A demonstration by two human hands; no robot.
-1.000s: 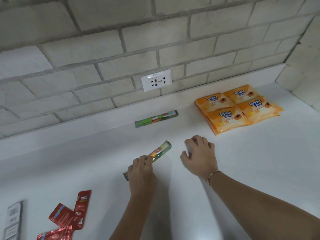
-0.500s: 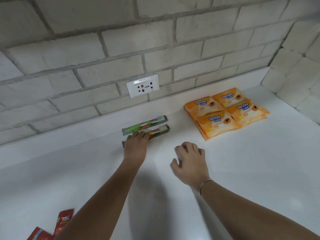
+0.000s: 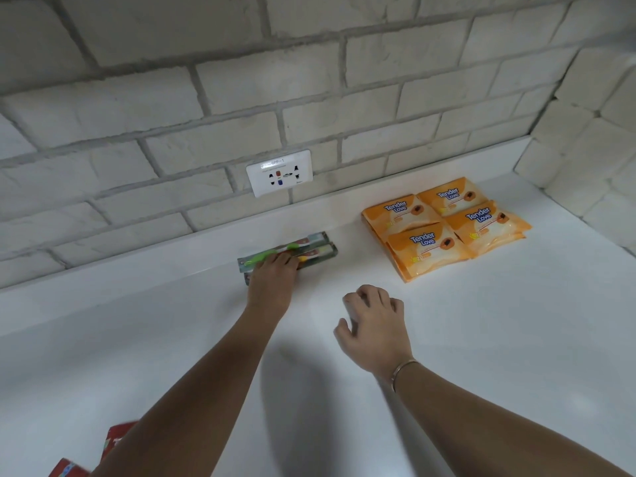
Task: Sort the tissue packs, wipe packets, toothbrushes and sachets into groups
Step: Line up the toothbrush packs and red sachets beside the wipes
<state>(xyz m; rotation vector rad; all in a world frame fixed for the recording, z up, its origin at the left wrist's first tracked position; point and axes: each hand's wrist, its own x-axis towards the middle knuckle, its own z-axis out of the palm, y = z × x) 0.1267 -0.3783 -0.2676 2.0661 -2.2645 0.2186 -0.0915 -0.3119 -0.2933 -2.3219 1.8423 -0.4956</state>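
Two toothbrush packs lie side by side at the back ledge: one with a green brush (image 3: 311, 239) and a nearer one with a yellow and red brush (image 3: 321, 253). My left hand (image 3: 272, 284) reaches forward and holds the nearer pack, its fingertips over the middle of it and touching the green one. My right hand (image 3: 373, 327) rests on the white counter (image 3: 481, 339) with fingers loosely curled, holding nothing. Several orange Tender Love wipe packets (image 3: 444, 228) sit grouped at the back right. Red sachets (image 3: 115, 438) show at the bottom left, partly hidden by my left arm.
A white wall socket (image 3: 279, 172) sits on the brick wall just above the toothbrushes. The brick wall turns a corner at the right (image 3: 585, 160), closing off the counter's end.
My left hand carried the nearer toothbrush pack from mid-counter to the back ledge and set it beside the green one. My right hand stayed in place.
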